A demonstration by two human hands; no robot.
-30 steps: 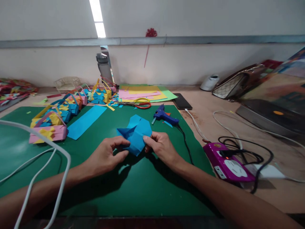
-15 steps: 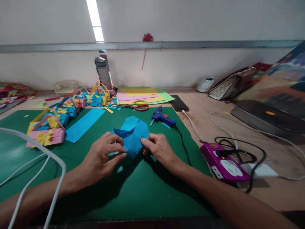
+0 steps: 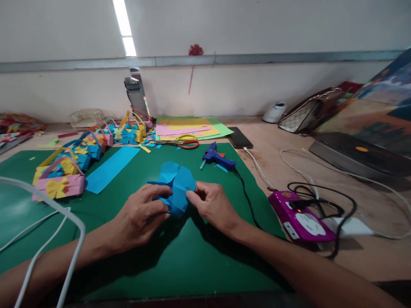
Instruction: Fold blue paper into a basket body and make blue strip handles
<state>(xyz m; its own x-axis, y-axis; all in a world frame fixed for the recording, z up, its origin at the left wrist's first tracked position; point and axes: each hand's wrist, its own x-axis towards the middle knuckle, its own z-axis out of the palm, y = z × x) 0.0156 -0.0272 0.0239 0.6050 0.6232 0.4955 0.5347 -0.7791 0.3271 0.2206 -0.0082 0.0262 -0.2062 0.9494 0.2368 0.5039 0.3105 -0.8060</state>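
Observation:
Between my hands is a folded piece of blue paper (image 3: 180, 192), its flaps partly standing up, held just above the green mat (image 3: 199, 265). The fingers of my left hand (image 3: 144, 214) close on its left side, some of them behind a flap. My right hand (image 3: 216, 205) pinches the right edge between thumb and fingers. A flat blue paper strip (image 3: 112, 169) lies beyond my left hand. Past my right hand rests a blue glue gun (image 3: 218, 157) with its black cord.
Small paper baskets (image 3: 59, 186) line the mat's left side. Scissors (image 3: 188, 144) lie before stacked coloured sheets (image 3: 186, 126). A phone (image 3: 240, 137) is charging. At right sits a purple power strip (image 3: 302, 218) with tangled cables. A white cable (image 3: 77, 222) crosses the left foreground.
The blue paper has come slightly lower and its flaps stand differently. My left fingers have shifted further in behind its left flap. The whole view has drifted slightly.

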